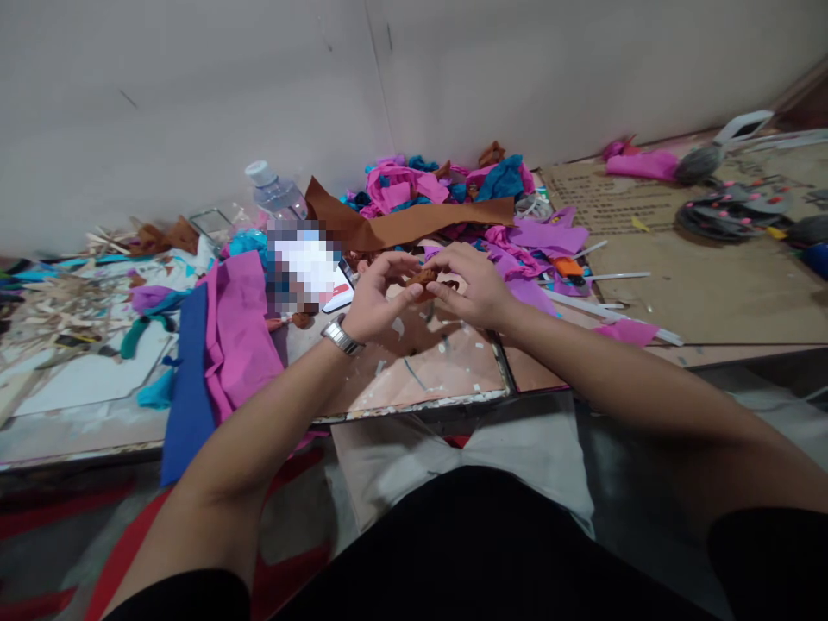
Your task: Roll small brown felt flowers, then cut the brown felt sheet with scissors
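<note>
Brown felt strip [414,226] is lying across the paper scraps [401,185]. Just in front of it, the left hand [372,302] and right hand [475,289] are both pinching a small brown piece [423,278] between their fingertips, seemingly shaping it, which is calling for light, steady pressure.

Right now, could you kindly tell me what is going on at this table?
A person holds a small brown scrap in a fingertip grip between the left hand, which wears a watch, and the right hand, over a pinkish board. A pink sheet and a blue sheet lie to the left. A long brown strip and a bottle lie behind, and cardboard lies to the right.
</note>
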`<state>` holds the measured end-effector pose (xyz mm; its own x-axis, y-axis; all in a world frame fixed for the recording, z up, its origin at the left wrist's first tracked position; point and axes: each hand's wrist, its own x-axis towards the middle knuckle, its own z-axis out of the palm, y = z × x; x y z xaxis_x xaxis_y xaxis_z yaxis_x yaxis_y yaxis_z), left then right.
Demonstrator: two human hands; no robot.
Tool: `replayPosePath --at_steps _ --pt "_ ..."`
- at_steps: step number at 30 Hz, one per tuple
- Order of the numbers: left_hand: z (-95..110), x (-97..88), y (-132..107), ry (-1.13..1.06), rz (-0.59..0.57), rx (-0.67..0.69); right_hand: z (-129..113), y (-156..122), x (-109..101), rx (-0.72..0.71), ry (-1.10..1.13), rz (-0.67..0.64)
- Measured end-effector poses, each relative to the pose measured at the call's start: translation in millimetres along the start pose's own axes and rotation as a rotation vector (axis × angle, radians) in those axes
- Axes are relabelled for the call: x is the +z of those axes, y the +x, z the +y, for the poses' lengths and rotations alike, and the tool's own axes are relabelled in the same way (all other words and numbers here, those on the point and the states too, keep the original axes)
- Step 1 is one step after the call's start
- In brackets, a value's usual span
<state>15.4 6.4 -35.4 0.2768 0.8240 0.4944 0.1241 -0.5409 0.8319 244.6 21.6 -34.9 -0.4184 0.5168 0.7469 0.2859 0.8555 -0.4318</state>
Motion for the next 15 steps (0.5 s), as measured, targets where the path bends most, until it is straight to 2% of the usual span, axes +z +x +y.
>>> replayPosePath --at_steps 8,11,15 --pt "2.8 3.8 -4.2 -0.07 -0.081 -0.043 2.1 -0.9 2.1 -0.024 -0.018 -0.039" --pt "1.7 3.2 -2.1 -0.134 -0.061 -0.049 0.5 -0.1 2.1 -0.021 0.026 -0.019" --pt "-7.9 0.8 -0.4 -0.179 0.02 -0.051 -0.5 0.4 1.8 0.022 0.067 0.028"
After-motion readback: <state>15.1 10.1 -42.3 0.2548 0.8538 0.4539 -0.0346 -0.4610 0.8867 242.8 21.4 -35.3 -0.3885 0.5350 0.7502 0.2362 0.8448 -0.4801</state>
